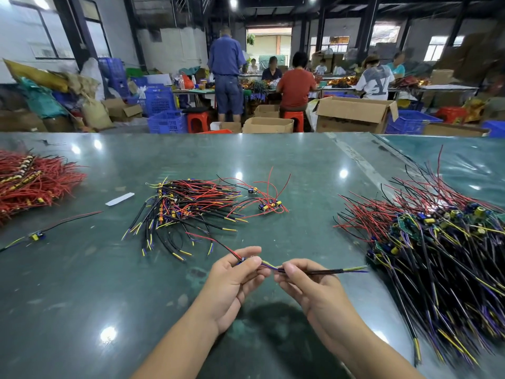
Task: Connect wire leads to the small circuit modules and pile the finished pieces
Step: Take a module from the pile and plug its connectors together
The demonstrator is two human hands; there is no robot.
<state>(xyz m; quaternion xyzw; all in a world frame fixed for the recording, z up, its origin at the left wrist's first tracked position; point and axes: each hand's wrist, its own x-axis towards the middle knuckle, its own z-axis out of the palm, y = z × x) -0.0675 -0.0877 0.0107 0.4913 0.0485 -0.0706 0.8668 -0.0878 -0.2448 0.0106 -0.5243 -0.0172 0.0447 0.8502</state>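
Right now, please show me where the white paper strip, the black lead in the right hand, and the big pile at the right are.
white paper strip (119,199): head view, middle of the strip.
black lead (322,271): head view, middle of its black sleeve.
big pile (437,242): head view, tangled wires at its centre.

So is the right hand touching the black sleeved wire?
Touching. The head view shows the right hand pinching the black sleeved wire between thumb and fingers at its left end.
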